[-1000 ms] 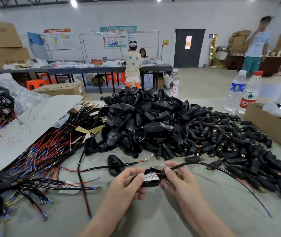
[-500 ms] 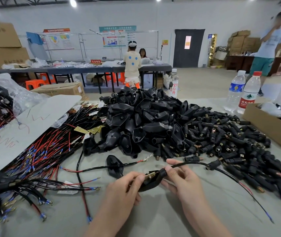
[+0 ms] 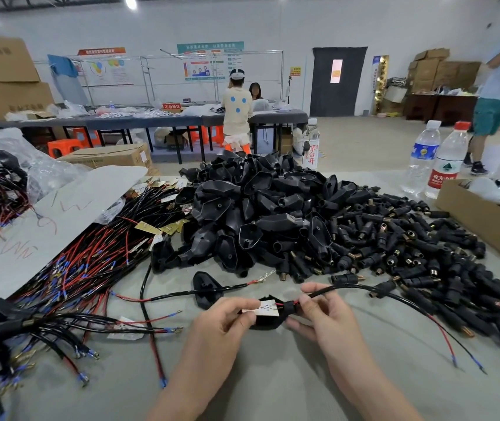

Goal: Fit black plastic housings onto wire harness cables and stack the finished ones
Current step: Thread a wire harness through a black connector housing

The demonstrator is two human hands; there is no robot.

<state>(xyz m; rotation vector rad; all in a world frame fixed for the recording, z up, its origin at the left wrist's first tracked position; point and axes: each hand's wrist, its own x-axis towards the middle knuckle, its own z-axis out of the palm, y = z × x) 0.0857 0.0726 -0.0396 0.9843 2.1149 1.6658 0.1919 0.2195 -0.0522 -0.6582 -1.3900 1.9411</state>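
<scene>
Black plastic housing (image 3: 265, 320): open shell, small white board inside; left hand (image 3: 224, 322) pinches it, right hand (image 3: 323, 314) pinches black cable (image 3: 364, 288) at its neck.

Housing pile (image 3: 257, 214) ahead, wire bundle (image 3: 75, 268) left.
</scene>
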